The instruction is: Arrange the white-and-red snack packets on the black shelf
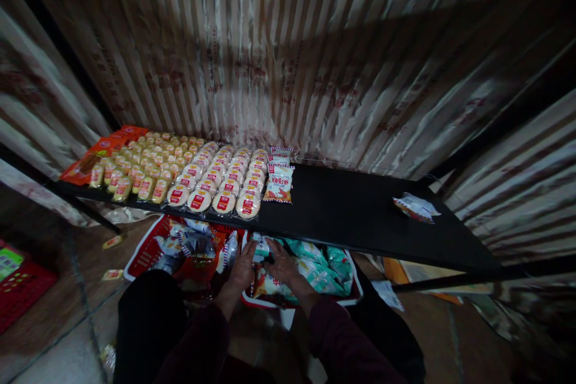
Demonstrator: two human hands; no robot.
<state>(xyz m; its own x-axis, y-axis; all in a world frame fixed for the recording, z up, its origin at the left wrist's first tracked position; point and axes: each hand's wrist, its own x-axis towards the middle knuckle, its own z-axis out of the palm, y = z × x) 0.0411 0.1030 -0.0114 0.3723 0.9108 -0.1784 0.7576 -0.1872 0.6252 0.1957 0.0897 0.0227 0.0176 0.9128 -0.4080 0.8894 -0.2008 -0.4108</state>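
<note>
My left hand (243, 269) and my right hand (281, 263) are close together over the left end of a red basket with a white rim (359, 291). A small teal and white snack bag (261, 248) is held between them, fingers closed on its two sides; some fingertips are hidden. Beneath and right of my hands, the basket holds several teal snack bags (326, 276). Just above, on the black shelf (328, 207), two white and red snack bags (279, 183) lie one behind the other, beside rows of round, white packaged cakes (224, 202).
Small yellow packets (146, 188) and an orange bag (105, 145) fill the shelf's left end. A crumpled packet (416, 206) lies at its right. Another red basket (143, 252) with mixed bags stands left of my hands. Loose packets (112, 274) lie on the floor.
</note>
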